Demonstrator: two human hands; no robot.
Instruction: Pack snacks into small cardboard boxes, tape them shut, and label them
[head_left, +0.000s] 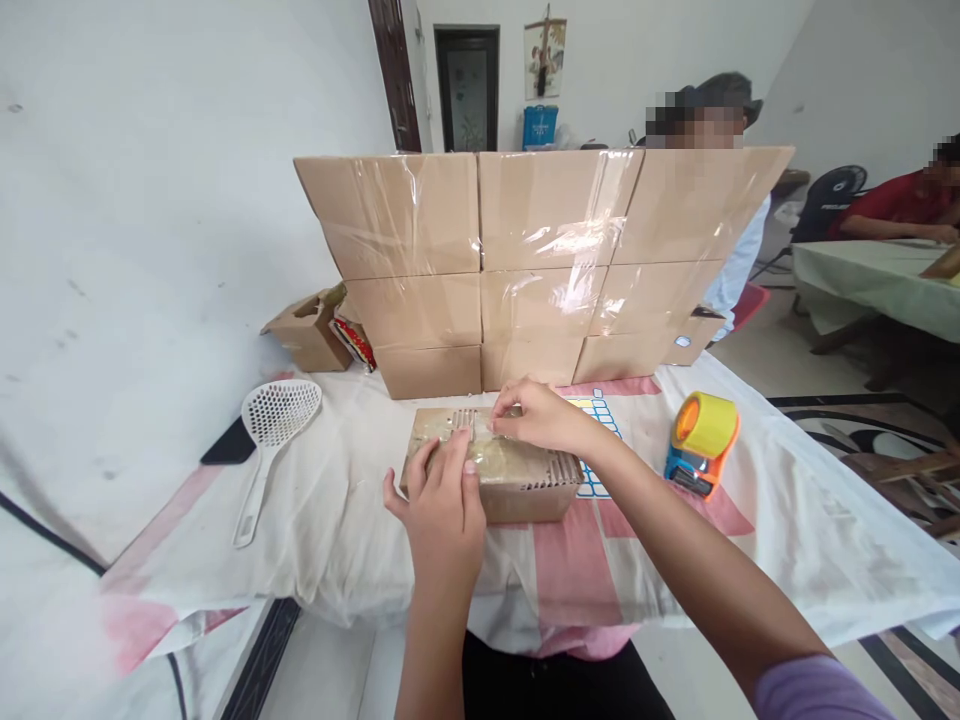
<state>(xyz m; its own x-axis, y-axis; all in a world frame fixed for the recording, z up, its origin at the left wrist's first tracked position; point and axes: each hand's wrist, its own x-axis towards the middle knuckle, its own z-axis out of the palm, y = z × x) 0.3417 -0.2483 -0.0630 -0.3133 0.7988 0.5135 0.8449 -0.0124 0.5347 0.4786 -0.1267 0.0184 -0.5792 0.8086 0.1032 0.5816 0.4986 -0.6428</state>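
A small cardboard box (529, 500) with torn, worn patches and tape on its top lies in front of me on the table. My left hand (442, 480) rests on the left part of its top, fingers spread and pressing lightly. Above the middle of the top, my right hand (529, 415) is closed in a pinch. A pale, shiny bit shows by its fingertips, too small to name for sure. To the right stands an orange and blue tape dispenser (705, 440) with a yellow roll, apart from both hands.
Behind the box rises a wall of taped cardboard boxes (540, 310). A white slotted skimmer (281, 415) lies at the left, near an open carton (307, 335). A blue-patterned sheet (596, 485) lies partly under the box. One person sits behind the wall, another at a table (862, 265) on the right.
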